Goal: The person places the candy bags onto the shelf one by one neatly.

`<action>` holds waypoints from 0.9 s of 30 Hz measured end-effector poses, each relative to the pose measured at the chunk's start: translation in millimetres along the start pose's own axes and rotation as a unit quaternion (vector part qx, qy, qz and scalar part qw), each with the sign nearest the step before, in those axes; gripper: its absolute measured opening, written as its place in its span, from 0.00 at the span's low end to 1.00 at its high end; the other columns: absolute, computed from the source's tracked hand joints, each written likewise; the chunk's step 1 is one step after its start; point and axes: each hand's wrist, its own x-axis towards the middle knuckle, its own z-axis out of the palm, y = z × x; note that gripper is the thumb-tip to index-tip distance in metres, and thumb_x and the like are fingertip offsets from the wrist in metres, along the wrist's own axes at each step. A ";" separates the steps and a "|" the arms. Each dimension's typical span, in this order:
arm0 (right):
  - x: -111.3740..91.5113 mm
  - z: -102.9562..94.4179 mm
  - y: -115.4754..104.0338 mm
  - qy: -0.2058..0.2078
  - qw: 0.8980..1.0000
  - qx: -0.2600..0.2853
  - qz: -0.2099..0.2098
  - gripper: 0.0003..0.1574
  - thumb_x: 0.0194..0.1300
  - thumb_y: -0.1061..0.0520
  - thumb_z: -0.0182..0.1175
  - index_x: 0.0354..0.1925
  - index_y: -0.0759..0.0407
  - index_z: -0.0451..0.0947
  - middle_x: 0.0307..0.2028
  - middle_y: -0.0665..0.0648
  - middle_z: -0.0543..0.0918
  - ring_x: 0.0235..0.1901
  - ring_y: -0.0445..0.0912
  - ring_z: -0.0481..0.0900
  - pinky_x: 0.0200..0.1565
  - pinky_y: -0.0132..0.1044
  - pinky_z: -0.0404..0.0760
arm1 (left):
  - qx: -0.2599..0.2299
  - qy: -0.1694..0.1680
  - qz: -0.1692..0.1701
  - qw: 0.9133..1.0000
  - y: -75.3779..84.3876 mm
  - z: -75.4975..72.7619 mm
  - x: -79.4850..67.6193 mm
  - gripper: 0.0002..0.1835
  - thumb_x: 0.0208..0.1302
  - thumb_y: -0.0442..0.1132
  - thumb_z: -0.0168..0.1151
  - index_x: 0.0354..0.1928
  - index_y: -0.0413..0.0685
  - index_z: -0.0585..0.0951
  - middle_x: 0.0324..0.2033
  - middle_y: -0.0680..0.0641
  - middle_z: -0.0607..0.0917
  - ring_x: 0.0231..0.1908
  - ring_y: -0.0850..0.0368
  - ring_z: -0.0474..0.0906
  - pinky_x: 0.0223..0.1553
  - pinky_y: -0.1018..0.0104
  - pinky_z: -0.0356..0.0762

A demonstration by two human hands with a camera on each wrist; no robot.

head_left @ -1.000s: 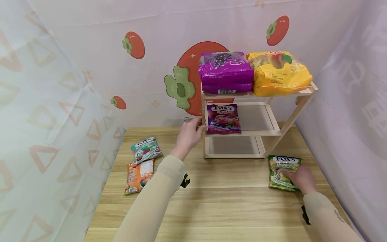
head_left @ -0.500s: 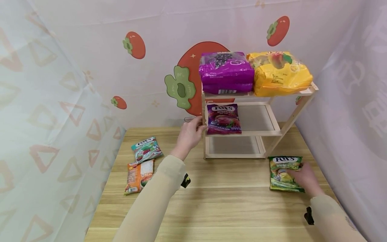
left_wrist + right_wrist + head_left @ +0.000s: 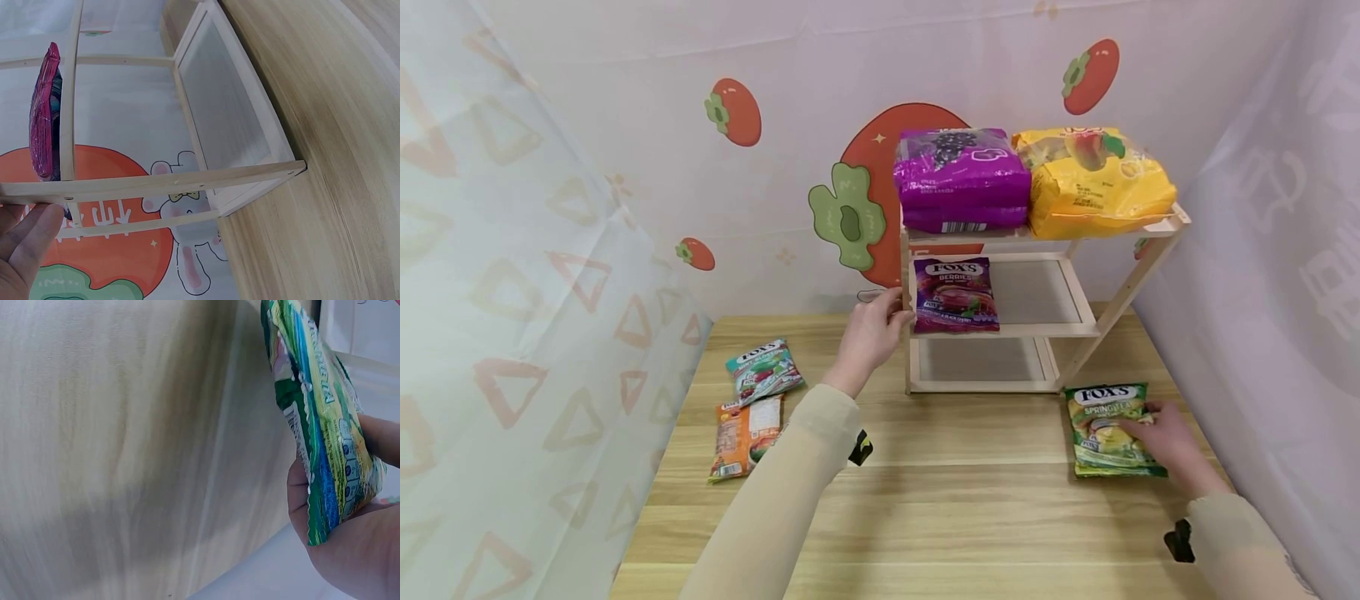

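My left hand [image 3: 867, 342] grips the front left post of a small wooden shelf rack [image 3: 1000, 331] at middle-shelf height. In the left wrist view its fingers [image 3: 39, 232] lie at the post [image 3: 150, 182]. On the right, my right hand [image 3: 1176, 447] holds a green Fox's Spring Tea candy bag [image 3: 1101, 437] by its right side, thumb over the printed front. The right wrist view shows this bag [image 3: 328, 431] edge-on, tilted over the wood tabletop, between thumb and fingers. A purple Fox's Berries candy bag [image 3: 957, 292] leans on the middle shelf's left part.
On the rack's top stand a large purple candy bag [image 3: 961, 183] and a yellow one [image 3: 1093, 187]. At the table's left lie a teal candy bag [image 3: 765, 372] and an orange one [image 3: 745, 439]. Printed cloth walls [image 3: 805, 75] enclose the table [image 3: 925, 517].
My right hand has shifted slightly right and toward me, and the green candy bag in it has tilted, showing more of its front. The left hand has stayed on the post.
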 end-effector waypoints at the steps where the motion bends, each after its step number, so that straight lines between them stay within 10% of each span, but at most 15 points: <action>1: -0.8 -0.9 -1.2 -0.003 1.000 0.000 -0.002 0.62 0.77 0.38 0.52 0.74 0.83 0.31 0.70 0.88 0.45 0.65 0.78 0.57 0.57 0.69 0.69 | 0.001 0.000 0.000 1.000 0.0 -0.1 0.0 0.15 0.73 0.40 0.64 0.57 0.44 0.82 0.45 0.42 0.90 0.45 0.48 0.88 0.50 0.53 0.85; 27: -26.4 -10.8 -39.8 -0.012 0.996 0.042 -0.078 0.61 0.77 0.39 0.56 0.75 0.80 0.33 0.73 0.86 0.40 0.71 0.79 0.45 0.61 0.74 0.62 | 0.007 -0.003 -0.006 1.000 0.8 -0.5 -0.4 0.18 0.73 0.41 0.63 0.60 0.42 0.80 0.47 0.41 0.90 0.45 0.47 0.88 0.50 0.53 0.85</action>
